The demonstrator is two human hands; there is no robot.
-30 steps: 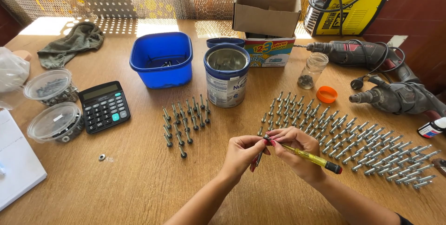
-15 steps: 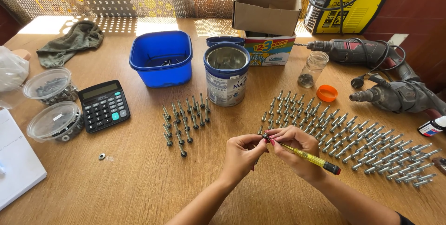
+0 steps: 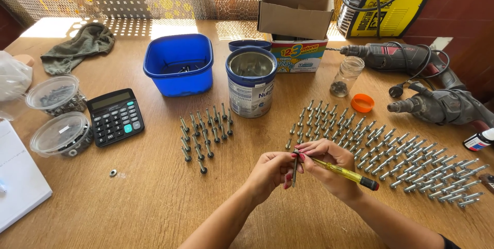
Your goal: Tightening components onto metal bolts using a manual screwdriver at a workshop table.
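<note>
Head view: in front of the tin (image 3: 251, 82), the left hand (image 3: 268, 172) pinches a bolt (image 3: 294, 169) upright, while the right hand's (image 3: 332, 166) fingers grip a yellow screwdriver (image 3: 343, 172). The bolt looks small, stiff and light, probably slippery steel; best held by its shank.

Workshop: wooden bench (image 3: 154, 197) w/ power drills (image 3: 406, 58), welder (image 3: 391, 12), rows of anchor bolts (image 3: 406, 161).
</note>
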